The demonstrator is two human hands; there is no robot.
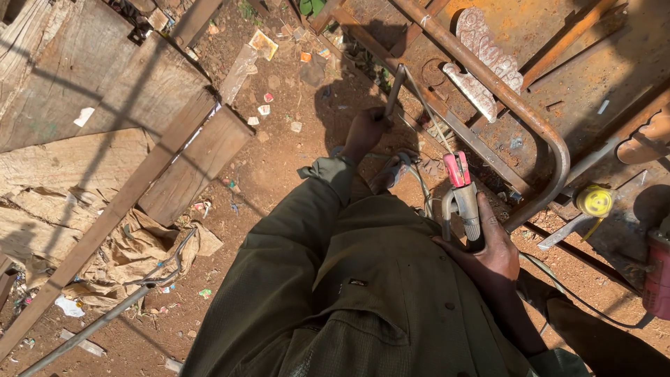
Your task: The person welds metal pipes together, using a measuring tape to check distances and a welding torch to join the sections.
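Head view shows the right hand (492, 248) clamped on a welding clamp (464, 199) whose rod (426, 108) slants up toward the left hand (366, 129). That left hand grips a metal bar (395, 89) just beside the rusty bent pipe (537, 126).

Beside the bent rusty pipe (518, 105), the red power tool (658, 272) is cut off by the right edge, the right hand (488, 251) hides the electrode holder (463, 199) grip, and the left hand (366, 129) covers the metal rod (395, 89) lower end.
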